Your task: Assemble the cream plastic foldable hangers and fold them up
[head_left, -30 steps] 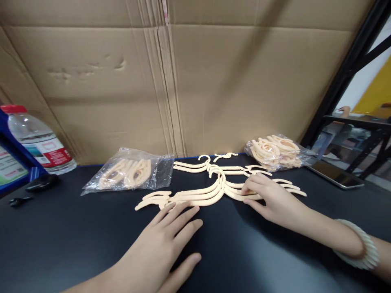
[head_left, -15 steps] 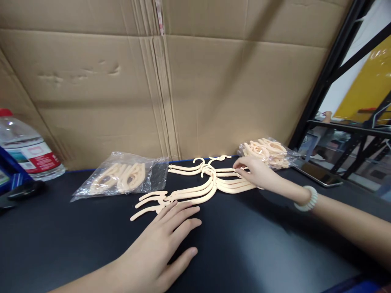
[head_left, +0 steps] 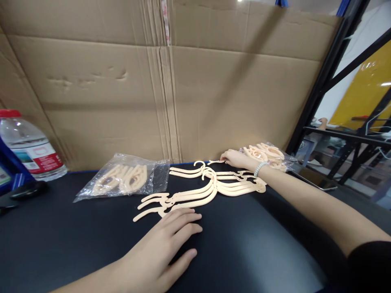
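Several beige plastic folding hangers [head_left: 195, 196] lie unfolded and overlapping on the black tabletop, their hooks crossing in the middle. My left hand [head_left: 166, 242] rests flat, fingers spread, just in front of the nearest hanger's left arm and holds nothing. At the back, my right hand [head_left: 237, 158] is closed at the fingertips on the right end of a small beige hanger piece [head_left: 215, 162]. The rest of that piece is hidden by the fingers. Beside this hand lies a clear bag of folded hangers [head_left: 269, 152], partly covered by the wrist.
To the left is another clear plastic bag [head_left: 122, 179] with folded hangers. A water bottle [head_left: 35, 148] with a red cap stands at the far left. Cardboard [head_left: 106, 93] walls off the back. A phone-like flat object [head_left: 314, 179] lies by the black metal rack [head_left: 324, 89].
My right hand has moved back and left, from the hangers' right arms to the small piece at the rear. My left hand stays in place. The view has shifted slightly.
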The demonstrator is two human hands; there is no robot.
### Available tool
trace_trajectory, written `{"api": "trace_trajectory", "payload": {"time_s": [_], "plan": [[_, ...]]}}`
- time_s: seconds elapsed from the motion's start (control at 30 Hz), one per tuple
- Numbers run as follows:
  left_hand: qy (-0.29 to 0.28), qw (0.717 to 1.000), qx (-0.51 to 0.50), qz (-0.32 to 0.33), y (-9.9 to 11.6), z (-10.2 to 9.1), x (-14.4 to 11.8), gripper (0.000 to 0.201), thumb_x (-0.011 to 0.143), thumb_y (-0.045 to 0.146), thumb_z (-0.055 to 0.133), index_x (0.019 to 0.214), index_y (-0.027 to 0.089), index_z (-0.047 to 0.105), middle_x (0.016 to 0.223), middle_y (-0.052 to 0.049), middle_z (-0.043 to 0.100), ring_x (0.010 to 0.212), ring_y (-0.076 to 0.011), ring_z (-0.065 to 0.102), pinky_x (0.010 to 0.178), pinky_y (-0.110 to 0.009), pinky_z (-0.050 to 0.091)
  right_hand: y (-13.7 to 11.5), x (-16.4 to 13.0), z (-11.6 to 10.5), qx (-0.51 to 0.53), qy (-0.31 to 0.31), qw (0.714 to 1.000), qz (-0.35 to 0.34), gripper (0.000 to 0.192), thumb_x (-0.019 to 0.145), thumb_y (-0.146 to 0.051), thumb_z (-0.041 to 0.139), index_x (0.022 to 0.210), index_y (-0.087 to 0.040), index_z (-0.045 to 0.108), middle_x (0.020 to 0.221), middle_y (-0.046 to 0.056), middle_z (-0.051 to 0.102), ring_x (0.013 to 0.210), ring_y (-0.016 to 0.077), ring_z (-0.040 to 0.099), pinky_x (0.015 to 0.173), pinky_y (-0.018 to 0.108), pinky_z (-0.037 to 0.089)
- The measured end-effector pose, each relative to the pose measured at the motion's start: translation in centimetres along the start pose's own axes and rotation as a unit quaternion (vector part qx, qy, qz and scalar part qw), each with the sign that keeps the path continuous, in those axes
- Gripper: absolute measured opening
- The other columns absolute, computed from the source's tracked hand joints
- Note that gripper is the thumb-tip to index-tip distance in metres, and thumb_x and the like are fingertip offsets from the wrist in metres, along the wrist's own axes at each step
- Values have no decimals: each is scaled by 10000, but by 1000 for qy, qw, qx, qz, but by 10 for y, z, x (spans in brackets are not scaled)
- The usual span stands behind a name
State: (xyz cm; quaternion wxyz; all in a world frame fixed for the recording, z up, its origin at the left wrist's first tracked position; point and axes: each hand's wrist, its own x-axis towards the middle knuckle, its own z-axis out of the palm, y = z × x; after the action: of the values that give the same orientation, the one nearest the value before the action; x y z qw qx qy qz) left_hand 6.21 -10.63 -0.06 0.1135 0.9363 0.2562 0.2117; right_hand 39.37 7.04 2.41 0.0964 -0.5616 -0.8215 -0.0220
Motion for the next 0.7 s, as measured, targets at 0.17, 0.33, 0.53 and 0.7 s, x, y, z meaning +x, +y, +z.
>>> {"api": "trace_trajectory", "payload": {"time_s": [0.17, 0.33, 0.53, 0.7], "plan": [[15, 1000, -17, 10, 1, -1, 0, 330, 861, 182, 516, 1169, 273, 590, 1270, -50, 614, 1234, -248, 503, 1055, -411, 420, 0, -8, -12, 57, 24, 998, 32, 109, 862, -229, 636, 808, -137, 659, 795, 38, 684, 739, 154, 640, 729, 311, 514], [7, 998, -58, 12, 0, -5, 2, 313, 874, 164, 500, 1163, 265, 568, 1239, -52, 612, 1200, -217, 528, 1024, -349, 449, -10, -30, -36, 158, 83, 983, 43, 98, 785, -232, 669, 730, -158, 636, 749, 56, 688, 711, 171, 639, 645, 270, 486], [38, 981, -169, -83, -4, -4, 7, 225, 911, 233, 504, 1118, 276, 579, 1119, -38, 646, 1016, -194, 613, 910, -322, 505, -57, -71, -32, 366, 156, 916, 39, 170, 843, -333, 599, 829, -172, 546, 759, 46, 646, 677, 136, 625, 587, 248, 486], [46, 912, -387, -126, -6, 3, 15, 298, 927, 292, 518, 1225, 273, 502, 1089, -74, 636, 869, -179, 656, 816, -330, 543, -117, -108, -24, 673, 56, 737, 26, 246, 808, -352, 672, 851, -191, 492, 676, -6, 627, 566, 98, 574, 530, 218, 447]]}}
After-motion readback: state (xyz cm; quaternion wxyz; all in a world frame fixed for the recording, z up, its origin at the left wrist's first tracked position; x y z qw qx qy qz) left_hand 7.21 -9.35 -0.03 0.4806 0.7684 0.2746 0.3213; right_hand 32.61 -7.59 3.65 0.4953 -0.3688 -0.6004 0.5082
